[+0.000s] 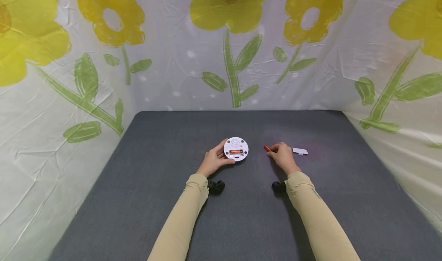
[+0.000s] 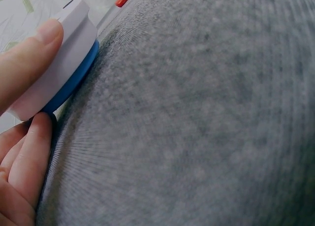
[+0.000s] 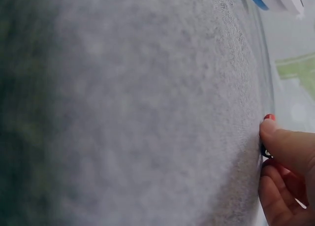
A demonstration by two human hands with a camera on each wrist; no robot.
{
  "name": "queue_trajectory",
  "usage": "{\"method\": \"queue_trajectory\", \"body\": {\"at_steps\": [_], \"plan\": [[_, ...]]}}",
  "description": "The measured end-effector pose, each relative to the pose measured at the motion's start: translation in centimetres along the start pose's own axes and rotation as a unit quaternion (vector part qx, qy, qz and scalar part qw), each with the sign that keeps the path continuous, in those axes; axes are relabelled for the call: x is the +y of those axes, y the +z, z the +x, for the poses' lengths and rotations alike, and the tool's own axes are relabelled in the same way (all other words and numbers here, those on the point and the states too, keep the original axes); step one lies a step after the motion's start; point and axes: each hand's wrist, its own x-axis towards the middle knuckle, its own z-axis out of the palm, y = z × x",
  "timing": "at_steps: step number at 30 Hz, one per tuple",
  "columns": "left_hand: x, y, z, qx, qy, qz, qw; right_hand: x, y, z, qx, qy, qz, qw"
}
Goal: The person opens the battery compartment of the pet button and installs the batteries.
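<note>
A round white device with a blue base lies face down, showing a speaker grille and an open battery compartment. One red battery sits inside that compartment. My left hand grips the device by its left edge, thumb on the upturned side and fingers around the far rim. To the right, my right hand pinches a second red battery between thumb and fingers, close to the table. The right wrist view shows only its red end past the thumb.
A white battery cover lies on the dark grey table, just right of my right hand. Behind the table and along its sides hangs a white curtain printed with yellow flowers. Black wrist-worn pieces show beneath both wrists.
</note>
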Motion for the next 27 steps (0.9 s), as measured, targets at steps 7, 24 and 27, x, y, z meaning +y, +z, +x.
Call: {"method": "queue_trajectory", "body": {"at_steps": [7, 24, 27], "plan": [[0.8, 0.0, -0.3, -0.007, 0.002, -0.003, 1.0, 0.2, 0.2, -0.1, 0.035, 0.022, 0.043, 0.998], [2.7, 0.0, -1.2, -0.016, 0.004, 0.0, 0.9999, -4.3, 0.1, 0.3, 0.009, -0.068, 0.178, 0.982], [2.6, 0.0, -1.2, -0.018, 0.003, -0.006, 0.9998, -5.3, 0.3, 0.4, -0.004, -0.091, 0.215, 0.972]]}}
